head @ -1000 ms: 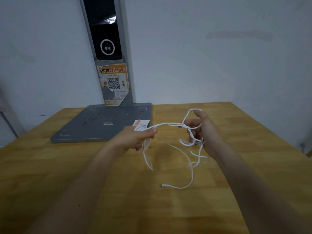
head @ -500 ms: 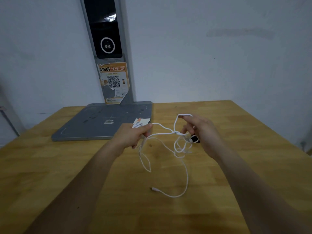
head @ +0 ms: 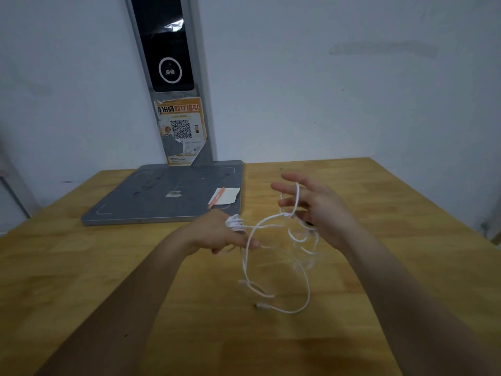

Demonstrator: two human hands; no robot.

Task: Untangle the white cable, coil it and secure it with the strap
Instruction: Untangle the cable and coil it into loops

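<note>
White cable [head: 271, 226], thin, round and smooth, hangs in loose tangled loops between the person's two bare hands above the middle of a wooden table [head: 95, 280]. The left hand [head: 217, 234] is curled, with a small bundle of cable turns gathered at its fingers [head: 245, 241] and thumb side; from there one strand runs right to a knot-like crossing just beside the right hand [head: 320, 210]. The right hand is spread wide, palm turned left, its fingers [head: 287, 187] fanned apart, and a single loop of cable is draped over them. Below the hands several slack curves drop toward the tabletop, somewhat blurred, and one long loop lies on the wood near the viewer, ending in one small connector tip [head: 261, 305]. A small dark object shows under the right palm, too hidden to tell what it is.

Outward, the table shows yellow-brown planks with a visible grain. On its far left part sits one flat grey square base plate [head: 151, 202], matte and scuffed, with pale corner marks. On the plate's right near corner lies one white paper slip [head: 226, 196] with an orange edge. One grey upright post [head: 173, 77] rises from the plate's far edge, carrying a glossy black panel with a white ring and one torn orange sticker [head: 181, 128] printed with a QR code. Behind stands a plain whitish wall [head: 352, 90].
</note>
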